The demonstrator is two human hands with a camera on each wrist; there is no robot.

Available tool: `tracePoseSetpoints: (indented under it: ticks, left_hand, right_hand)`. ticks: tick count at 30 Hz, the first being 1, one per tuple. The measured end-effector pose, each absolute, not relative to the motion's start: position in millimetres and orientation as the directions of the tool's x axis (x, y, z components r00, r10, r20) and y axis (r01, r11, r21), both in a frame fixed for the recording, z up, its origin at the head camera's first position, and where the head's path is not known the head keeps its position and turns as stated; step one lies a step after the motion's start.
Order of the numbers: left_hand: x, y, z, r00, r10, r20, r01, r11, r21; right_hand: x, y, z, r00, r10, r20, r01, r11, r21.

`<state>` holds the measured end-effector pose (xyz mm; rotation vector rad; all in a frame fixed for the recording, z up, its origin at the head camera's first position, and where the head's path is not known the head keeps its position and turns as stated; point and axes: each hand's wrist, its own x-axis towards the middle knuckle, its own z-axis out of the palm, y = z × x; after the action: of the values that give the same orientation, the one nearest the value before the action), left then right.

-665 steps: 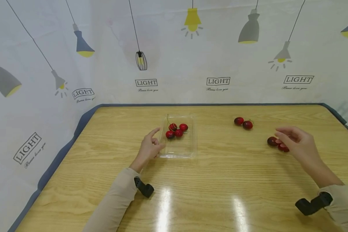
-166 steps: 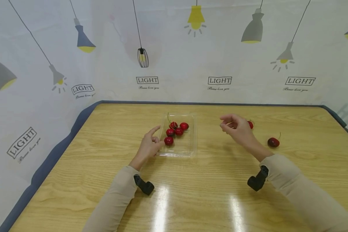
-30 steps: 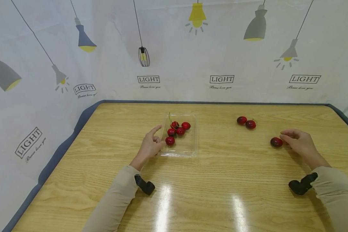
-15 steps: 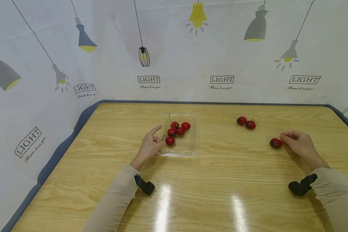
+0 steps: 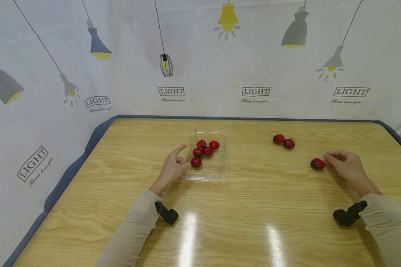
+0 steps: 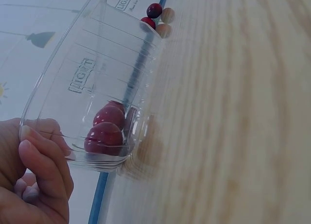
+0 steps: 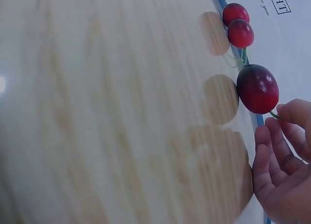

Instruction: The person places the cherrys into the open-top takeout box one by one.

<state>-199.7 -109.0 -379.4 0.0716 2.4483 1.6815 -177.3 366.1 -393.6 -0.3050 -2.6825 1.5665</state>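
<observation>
My left hand [image 5: 173, 167] grips the left rim of a clear plastic box [image 5: 217, 171] between thumb and fingers, as the left wrist view [image 6: 39, 161] shows. Several red cherries [image 5: 208, 151] lie inside it, some with a green stem. On the right side of the table, my right hand [image 5: 347, 168] pinches the stem of a dark red cherry [image 5: 318, 164]. The right wrist view shows this cherry [image 7: 258, 89] on the tabletop, its stem running to the thumb and fingertips.
Two more cherries [image 5: 284, 141] lie together farther back, right of the box on the wooden table [image 5: 254, 193]. A light patterned cloth [image 5: 204, 100] hangs behind the table's back edge. Both wrists carry black cameras.
Since 22 seconds ago, one more cherry lies in the box. The right hand has moved from mid-table to the lone cherry, which has shifted slightly. The left hand stays on the box.
</observation>
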Motion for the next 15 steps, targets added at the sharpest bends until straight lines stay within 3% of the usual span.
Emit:
tracePoseSetpoints:
  ticks: [10, 15]
  left_hand:
    - [-185, -104, -353, -0.976, 0.164, -0.142, -0.08, 0.335, 0.939]
    - [-181, -103, -347, -0.976, 0.164, -0.141, -0.076, 0.347, 0.935]
  right_hand:
    - [-174, 364, -388, -0.978, 0.182, -0.099, 0.16, 0.362, -0.918]
    - [-174, 365, -389, -0.979, 0.188, -0.075, 0.142, 0.376, -0.916]
